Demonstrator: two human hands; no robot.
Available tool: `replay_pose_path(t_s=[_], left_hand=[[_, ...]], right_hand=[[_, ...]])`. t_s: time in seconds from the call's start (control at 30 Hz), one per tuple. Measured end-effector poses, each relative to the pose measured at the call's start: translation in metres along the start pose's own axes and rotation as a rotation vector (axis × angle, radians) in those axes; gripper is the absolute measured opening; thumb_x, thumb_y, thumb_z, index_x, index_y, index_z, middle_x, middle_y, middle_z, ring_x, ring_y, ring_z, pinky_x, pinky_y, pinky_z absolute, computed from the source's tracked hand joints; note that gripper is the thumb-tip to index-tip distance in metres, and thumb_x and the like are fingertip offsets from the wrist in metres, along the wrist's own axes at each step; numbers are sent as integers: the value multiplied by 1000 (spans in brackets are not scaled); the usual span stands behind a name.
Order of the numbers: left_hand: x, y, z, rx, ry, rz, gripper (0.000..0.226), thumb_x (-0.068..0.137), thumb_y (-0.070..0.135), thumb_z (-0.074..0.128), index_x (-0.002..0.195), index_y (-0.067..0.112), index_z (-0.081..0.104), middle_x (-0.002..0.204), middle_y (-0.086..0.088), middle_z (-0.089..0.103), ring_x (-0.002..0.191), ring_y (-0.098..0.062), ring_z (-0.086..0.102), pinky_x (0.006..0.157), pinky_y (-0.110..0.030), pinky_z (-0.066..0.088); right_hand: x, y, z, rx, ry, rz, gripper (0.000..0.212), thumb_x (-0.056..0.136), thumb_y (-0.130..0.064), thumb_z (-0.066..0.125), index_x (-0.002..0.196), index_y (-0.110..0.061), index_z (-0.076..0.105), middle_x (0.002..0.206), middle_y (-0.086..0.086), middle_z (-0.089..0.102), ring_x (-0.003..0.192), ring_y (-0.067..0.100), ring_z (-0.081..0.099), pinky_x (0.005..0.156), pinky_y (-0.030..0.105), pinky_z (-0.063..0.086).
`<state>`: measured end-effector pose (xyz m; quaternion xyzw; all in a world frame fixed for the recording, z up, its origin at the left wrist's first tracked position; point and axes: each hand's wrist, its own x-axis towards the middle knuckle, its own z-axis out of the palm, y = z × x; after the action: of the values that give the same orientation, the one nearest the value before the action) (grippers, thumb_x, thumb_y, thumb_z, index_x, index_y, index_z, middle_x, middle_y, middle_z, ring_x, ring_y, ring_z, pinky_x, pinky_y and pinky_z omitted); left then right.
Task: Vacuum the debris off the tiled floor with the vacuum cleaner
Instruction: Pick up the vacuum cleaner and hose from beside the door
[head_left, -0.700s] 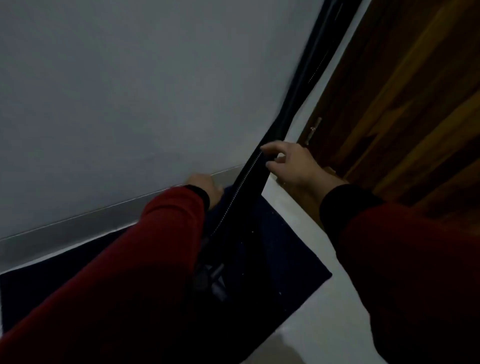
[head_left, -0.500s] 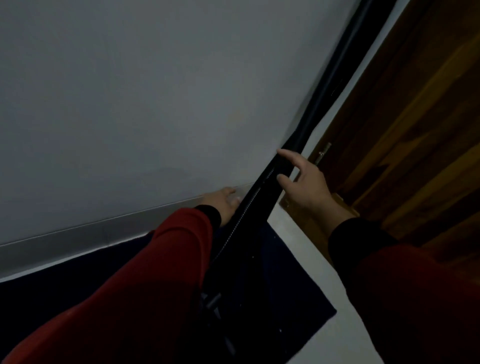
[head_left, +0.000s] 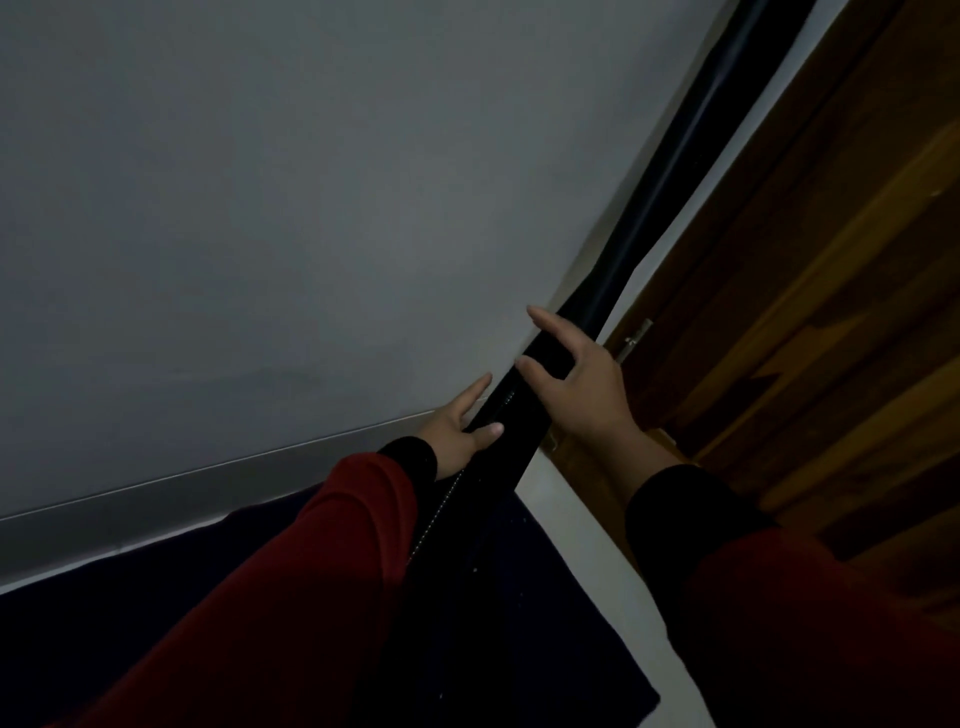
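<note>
In the dim corner where the grey wall (head_left: 311, 208) meets the wooden door (head_left: 831, 364), we have both arms stretched forward and up, red sleeves (head_left: 291, 587) with dark cuffs running out from the bottom of the frame. The left hand (head_left: 457, 426) reaches in from the lower left with its fingers extended, thumb laid across the edge of a long black fabric cover (head_left: 498, 467); that grip is loose and open, touching the cloth rather than clenching it. The right hand (head_left: 576, 374) comes in from the right, wrist bent, fingers spread wide. Its forefinger points up along the cover and another finger rests on the black surface, so this grip is open too, pressing and not wrapped around. We can pick out a fine line of zip teeth (head_left: 436, 514) running down the fabric below the left hand. The cover is matte and soft-looking, narrowing upward into a smooth, slightly glossy dark tube (head_left: 691, 135) that leans into the corner. We cannot tell whether this is the vacuum cleaner. Below lies a dark blue mat (head_left: 545, 623), flecked with pale specks, on the pale floor (head_left: 597, 561). A small metal fitting (head_left: 636, 338) shows on the door's lower edge.
</note>
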<state>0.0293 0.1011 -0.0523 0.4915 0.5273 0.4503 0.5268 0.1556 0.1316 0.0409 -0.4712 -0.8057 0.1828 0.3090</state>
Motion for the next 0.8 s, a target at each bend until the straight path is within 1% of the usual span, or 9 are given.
replay_pose_path(t_s=[0.07, 0.13, 0.23, 0.3, 0.37, 0.47, 0.53, 0.67, 0.8], left_hand=[[-1, -3, -5, -112, 30, -1, 71, 90, 20, 60, 146, 41, 22, 151, -5, 36, 139, -22, 35, 106, -21, 31], [-4, -2, -10, -227, 58, 7, 74, 88, 19, 63, 144, 46, 23, 144, -10, 47, 129, -24, 49, 106, -33, 41], [-14, 4, -17, -330, 76, 43, 75, 90, 14, 61, 147, 41, 20, 123, -4, 58, 105, -15, 61, 86, -20, 53], [-21, 7, -22, -355, 57, 72, 77, 88, 19, 63, 146, 44, 19, 131, -4, 54, 116, -15, 56, 99, -26, 47], [-30, 11, -23, -328, 25, 96, 80, 85, 24, 66, 145, 47, 19, 145, -6, 41, 134, -14, 40, 114, -33, 31], [-39, 19, -19, -293, 16, 132, 77, 90, 16, 60, 148, 38, 16, 140, 6, 38, 128, -1, 33, 106, -19, 29], [-42, 22, -17, -266, 8, 157, 77, 90, 14, 60, 149, 36, 15, 150, 11, 30, 134, -3, 31, 110, -22, 27], [-49, 22, -11, -184, 17, 153, 77, 91, 15, 59, 150, 33, 14, 158, 10, 16, 145, -14, 16, 113, -25, 17], [-64, 28, -13, -131, -19, 96, 78, 91, 10, 57, 151, 27, 10, 158, 1, 19, 146, -14, 17, 110, -21, 19]], right_hand=[[2, 1, 2, -12, 0, -1, 55, 89, -24, 65, 139, -33, 45, 136, -6, 53, 120, -2, 43, 82, -8, 23], [0, -1, 2, -34, 0, 2, 59, 89, -29, 66, 141, -36, 41, 125, -6, 55, 111, -2, 43, 73, -8, 25], [-2, -5, 3, -71, 14, 5, 63, 88, -40, 64, 144, -39, 36, 113, -4, 57, 102, 3, 49, 71, 1, 29], [-3, -9, 6, -46, -3, 43, 68, 85, -48, 64, 145, -44, 31, 110, -3, 60, 101, 7, 55, 72, 6, 35], [-2, -12, 10, 30, -42, 97, 76, 81, -54, 65, 145, -51, 23, 125, -6, 57, 113, 9, 52, 87, 15, 42], [0, -16, 15, 114, -100, 118, 92, 74, -61, 69, 142, -60, 8, 153, -17, 29, 140, 22, 25, 116, 41, 23], [0, -18, 18, 147, -111, 130, 97, 71, -57, 73, 141, -62, 5, 155, -20, 21, 142, 26, 19, 116, 44, 17], [-4, -19, 21, 163, -32, 128, 86, 79, -32, 75, 144, -52, 22, 151, -19, 31, 131, 18, 22, 101, 26, 16], [-14, -27, 24, 173, 6, 53, 81, 75, -27, 75, 140, -51, 33, 134, -26, 35, 133, 17, 30, 114, 37, 19]])
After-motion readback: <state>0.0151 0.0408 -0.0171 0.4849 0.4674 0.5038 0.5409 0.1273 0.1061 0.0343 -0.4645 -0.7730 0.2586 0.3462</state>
